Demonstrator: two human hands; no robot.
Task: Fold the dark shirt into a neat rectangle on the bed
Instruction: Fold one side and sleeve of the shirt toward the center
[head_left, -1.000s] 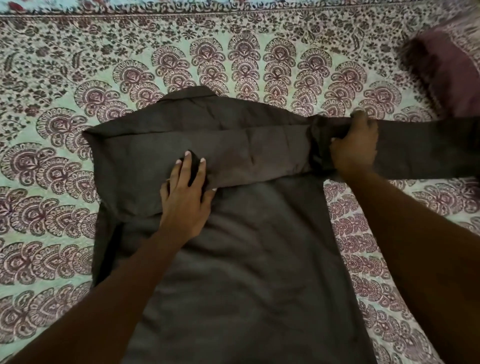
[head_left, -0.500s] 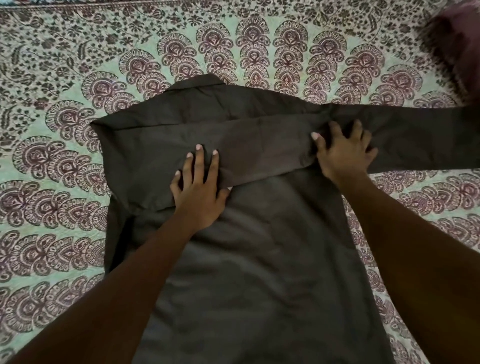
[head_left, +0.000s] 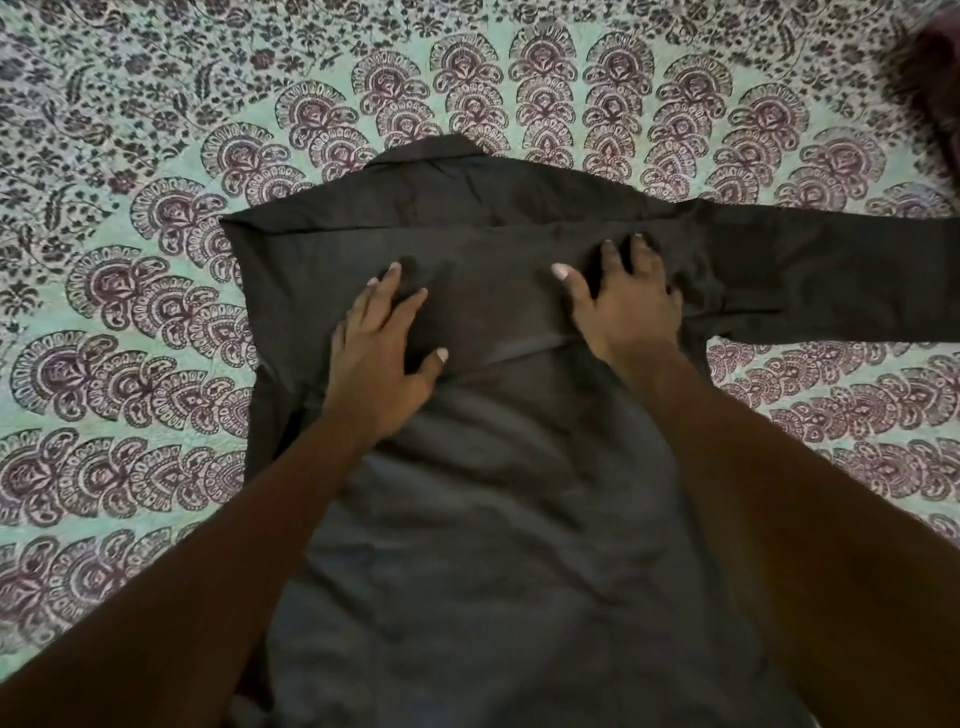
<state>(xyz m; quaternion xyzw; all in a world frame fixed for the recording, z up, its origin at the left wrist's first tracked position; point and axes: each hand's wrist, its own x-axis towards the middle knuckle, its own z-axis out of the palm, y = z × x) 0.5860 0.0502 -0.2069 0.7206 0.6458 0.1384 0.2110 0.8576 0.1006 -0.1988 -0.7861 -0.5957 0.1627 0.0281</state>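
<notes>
Here the dark shirt (head_left: 498, 519) lies collar-up at centre on the patterned bedspread (head_left: 130, 364); left hand (head_left: 382, 353) and right hand (head_left: 623, 306) press flat, fingers spread, on its folded sleeve (head_left: 483, 291); the other sleeve (head_left: 831, 280) stretches toward 3 o'clock.

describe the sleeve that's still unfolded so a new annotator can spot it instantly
Start at the dark shirt spread over the patterned bedspread. From the right hand pressing near its shoulder, follow the fabric rightward: the unfolded sleeve runs off frame, the only part reaching past the body.
</notes>
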